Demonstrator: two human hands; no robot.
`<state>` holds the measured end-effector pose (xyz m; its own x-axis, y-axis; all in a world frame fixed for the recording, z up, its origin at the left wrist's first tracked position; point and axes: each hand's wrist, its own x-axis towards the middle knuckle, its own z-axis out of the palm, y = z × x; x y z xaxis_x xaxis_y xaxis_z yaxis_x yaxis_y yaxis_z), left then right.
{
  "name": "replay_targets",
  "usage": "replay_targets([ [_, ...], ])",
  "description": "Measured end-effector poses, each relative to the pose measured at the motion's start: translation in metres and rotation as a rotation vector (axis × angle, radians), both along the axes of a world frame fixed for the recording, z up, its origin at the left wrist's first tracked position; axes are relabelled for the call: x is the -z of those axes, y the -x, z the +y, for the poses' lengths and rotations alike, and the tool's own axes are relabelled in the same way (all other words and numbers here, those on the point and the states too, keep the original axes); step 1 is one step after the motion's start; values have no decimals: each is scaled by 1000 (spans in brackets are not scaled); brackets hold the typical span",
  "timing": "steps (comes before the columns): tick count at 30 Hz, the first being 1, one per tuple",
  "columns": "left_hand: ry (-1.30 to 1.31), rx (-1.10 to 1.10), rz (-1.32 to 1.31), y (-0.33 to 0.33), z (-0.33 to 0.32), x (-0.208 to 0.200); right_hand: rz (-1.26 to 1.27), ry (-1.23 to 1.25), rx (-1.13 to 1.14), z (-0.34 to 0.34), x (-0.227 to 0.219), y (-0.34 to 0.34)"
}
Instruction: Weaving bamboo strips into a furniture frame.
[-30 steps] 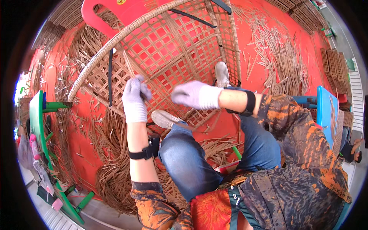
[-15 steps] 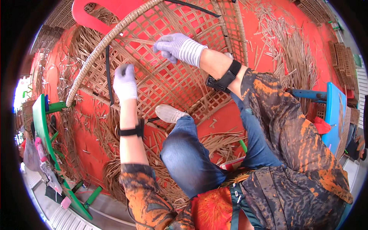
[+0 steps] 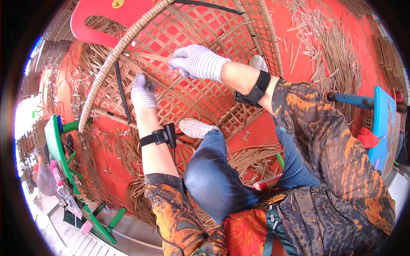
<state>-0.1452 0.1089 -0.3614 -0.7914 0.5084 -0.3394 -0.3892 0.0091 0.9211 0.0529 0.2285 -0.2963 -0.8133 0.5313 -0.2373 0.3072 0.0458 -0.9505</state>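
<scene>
A large wicker frame (image 3: 112, 57) with an open lattice of flat brown strips fills the space before me, its wrapped rim curving along the left. My right hand (image 3: 198, 63), in a striped white and grey glove, is closed on flat woven strips (image 3: 149, 56) that stretch leftward toward the rim. Lower left, my left hand (image 3: 143, 91), in a matching glove, is at the lattice with its fingers curled; what they hold, if anything, is hidden. A black band (image 3: 123, 91) runs down beside that hand, inside the rim.
A red plastic chair (image 3: 100, 17) stands behind the rim. Loose strips (image 3: 331, 64) cover the red floor at right, and more (image 3: 252, 160) lie by my knees. A green-framed stool (image 3: 64, 160) is at left, a blue stool (image 3: 382, 128) at right. My shoe (image 3: 196, 127) is by the frame's lower edge.
The whole view has shifted a little. My right hand stays closed at the strips, which now show more plainly between it and the rim. My left hand's fingers have turned toward the lattice.
</scene>
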Motion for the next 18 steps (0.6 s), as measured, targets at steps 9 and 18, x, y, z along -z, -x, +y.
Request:
replay_targets([
  [9, 43, 0, 169, 4, 6, -14, 9, -493, -86, -11, 12, 0],
  [18, 362, -115, 942, -9, 4, -20, -135, -496, -208, -26, 8, 0],
])
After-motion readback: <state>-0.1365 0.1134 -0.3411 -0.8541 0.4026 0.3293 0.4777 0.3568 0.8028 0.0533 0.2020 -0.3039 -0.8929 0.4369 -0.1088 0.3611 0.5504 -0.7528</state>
